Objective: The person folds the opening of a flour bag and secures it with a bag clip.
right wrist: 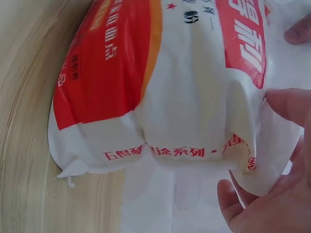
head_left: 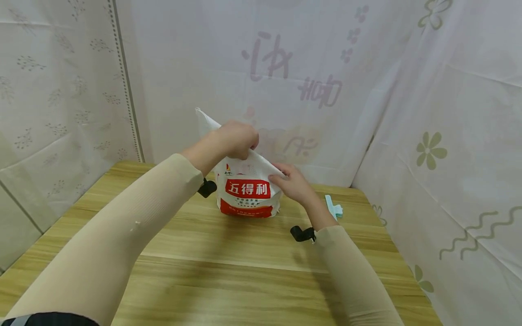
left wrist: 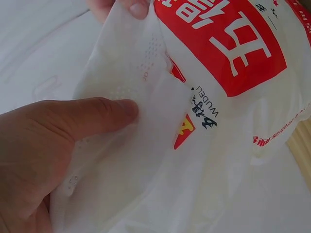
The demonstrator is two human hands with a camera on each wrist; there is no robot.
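Observation:
A white flour bag with red labels stands on the wooden table. Its top edge slopes from high on the left down to the right. My left hand grips that edge near the middle; in the left wrist view the thumb of the left hand presses on the bag's thin white upper part. At the lower right corner of the top, my right hand pinches the plastic. In the right wrist view the fingers of the right hand curl around a fold of the bag.
A pale teal plastic piece, perhaps a clip, lies on the table to the right, behind my right wrist. Patterned white curtains hang behind the table and on both sides.

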